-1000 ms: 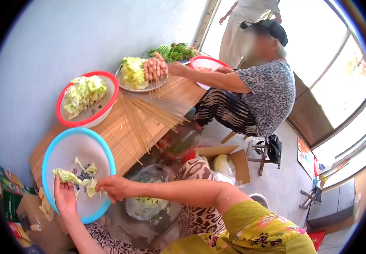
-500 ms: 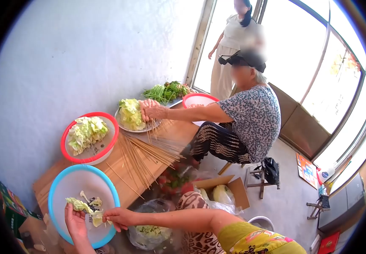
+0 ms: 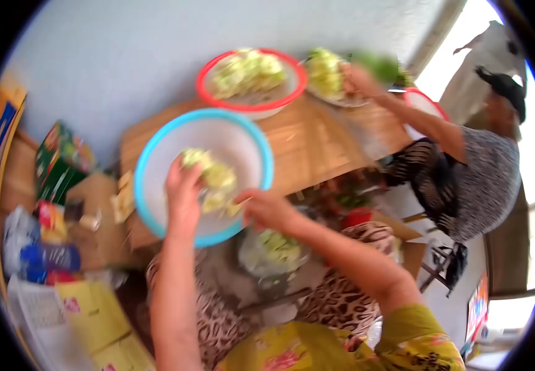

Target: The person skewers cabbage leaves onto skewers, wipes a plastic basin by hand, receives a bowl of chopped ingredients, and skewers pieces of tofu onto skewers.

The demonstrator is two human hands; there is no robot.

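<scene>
Frame blurred. Left hand (image 3: 184, 188), left of centre: fingers part-curled, cabbage (image 3: 218, 176) held at the fingertips. Right hand (image 3: 268, 209), centre: fingers drawn in toward a pinch, tips at the lower right end of the same cabbage; blur hides whether they grip it. Cabbage is over the blue basin (image 3: 142, 201), slanting from the left fingertips down to the right. Right hand lies across the basin's lower right rim.

Blue basin overlaps the left part of the table (image 3: 292, 145). Just behind it, upper centre: red basin (image 3: 242, 107) with a heap of leaves (image 3: 249, 73) inside. Right of that, plate (image 3: 346, 102) with more leaves (image 3: 324, 71); a co-worker's hand (image 3: 359, 80) is at its right side, grip too blurred to tell. Blurred greens (image 3: 380, 67) beyond.

Below the table, lower centre: clear bag (image 3: 272, 255) with pale green scraps, near the right forearm. Far left: green box (image 3: 63, 164). Lower left: yellow packets (image 3: 97, 315).
</scene>
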